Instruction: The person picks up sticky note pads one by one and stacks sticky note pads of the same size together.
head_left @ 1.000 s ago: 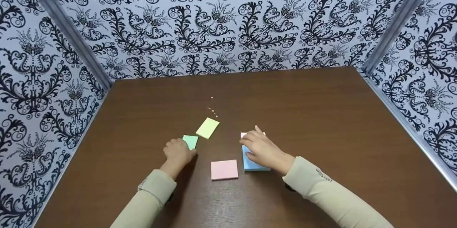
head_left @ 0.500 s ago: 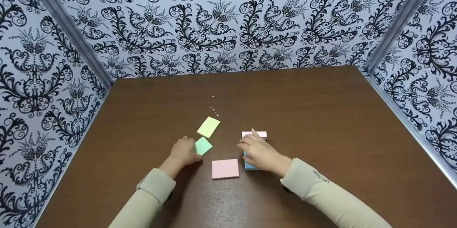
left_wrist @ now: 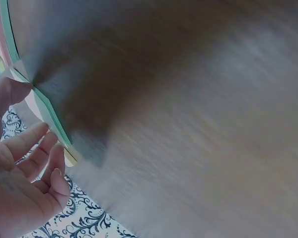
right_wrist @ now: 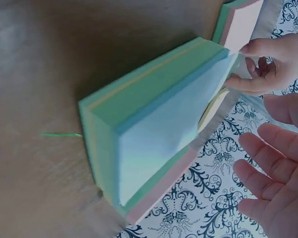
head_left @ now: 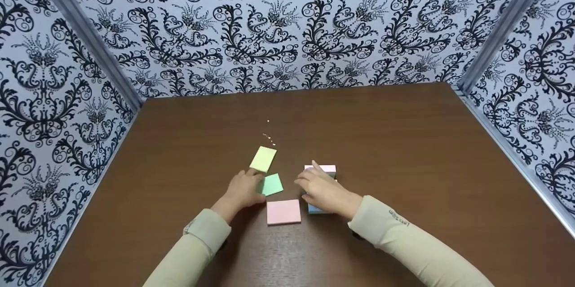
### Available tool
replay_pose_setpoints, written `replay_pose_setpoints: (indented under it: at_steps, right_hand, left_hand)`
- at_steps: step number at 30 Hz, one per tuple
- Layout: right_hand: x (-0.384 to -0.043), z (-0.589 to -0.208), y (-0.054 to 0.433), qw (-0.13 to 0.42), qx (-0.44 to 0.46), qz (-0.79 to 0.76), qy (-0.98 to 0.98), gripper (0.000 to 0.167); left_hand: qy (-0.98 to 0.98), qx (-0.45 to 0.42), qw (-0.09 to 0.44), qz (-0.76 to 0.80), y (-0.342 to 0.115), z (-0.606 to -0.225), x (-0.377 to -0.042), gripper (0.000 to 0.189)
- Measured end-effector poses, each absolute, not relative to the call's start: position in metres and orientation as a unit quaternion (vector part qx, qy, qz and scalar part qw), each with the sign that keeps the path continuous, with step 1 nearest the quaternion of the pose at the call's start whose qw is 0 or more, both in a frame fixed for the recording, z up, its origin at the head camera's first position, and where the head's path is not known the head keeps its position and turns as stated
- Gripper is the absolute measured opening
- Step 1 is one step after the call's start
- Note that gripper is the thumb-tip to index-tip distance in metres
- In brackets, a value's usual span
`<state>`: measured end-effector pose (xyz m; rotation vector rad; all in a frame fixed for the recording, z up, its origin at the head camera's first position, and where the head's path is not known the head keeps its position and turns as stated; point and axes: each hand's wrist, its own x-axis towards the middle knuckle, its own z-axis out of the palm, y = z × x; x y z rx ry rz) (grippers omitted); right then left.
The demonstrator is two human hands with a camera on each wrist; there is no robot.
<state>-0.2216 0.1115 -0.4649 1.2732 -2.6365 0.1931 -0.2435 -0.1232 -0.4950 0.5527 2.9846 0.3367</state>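
Observation:
My left hand (head_left: 242,190) pinches a small green sticky note pad (head_left: 272,184) by its sides, thumb at the near edge and fingers at the far one. In the left wrist view the thumb presses the edge of this green pad (left_wrist: 50,115). The left fingertips lie right at the near end of a yellow pad (head_left: 263,158). Over a blue-topped stack of note pads (head_left: 316,209) is my right hand (head_left: 328,190), hiding most of it. The right wrist view shows its fingers (right_wrist: 270,161) spread loosely, apart from the stack (right_wrist: 164,129).
A pink pad (head_left: 284,212) lies between the hands, nearer the body. Another pink pad (head_left: 320,169) sits just behind the blue-topped stack. Small pale scraps (head_left: 269,138) are scattered beyond the yellow pad. Patterned walls (head_left: 287,31) enclose the brown table (head_left: 382,134) at the back and sides.
My left hand has slid the green pad to the right, turning it, toward the gap between the yellow and pink pads. The yellow pad has turned slightly. My right hand has shifted a little left.

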Motion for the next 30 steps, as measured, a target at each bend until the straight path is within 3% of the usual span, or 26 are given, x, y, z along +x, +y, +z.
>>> replay_pose_setpoints:
  at_steps: [9,14,23,30]
  right_hand:
    - [-0.231,-0.455,0.095,0.060,0.412,0.031,-0.909,0.026]
    - [-0.236,-0.460,0.089,0.078,0.416,-0.005,-0.906,0.019]
    - [-0.231,-0.462,0.087,0.080,0.427,-0.011,-0.901,0.025]
    - [-0.225,-0.461,0.090,0.107,0.439,-0.008,-0.892,0.027]
  left_hand:
    - [0.971,0.213,0.032,0.100,-0.106,-0.494,-0.246,0.049]
    - [0.971,0.219,0.043,0.087,-0.098,-0.492,-0.246,0.046]
    - [0.962,0.265,0.060,0.017,-0.089,-0.482,-0.255,0.038]
    - [0.958,0.272,0.090,-0.008,-0.087,-0.478,-0.262,0.047]
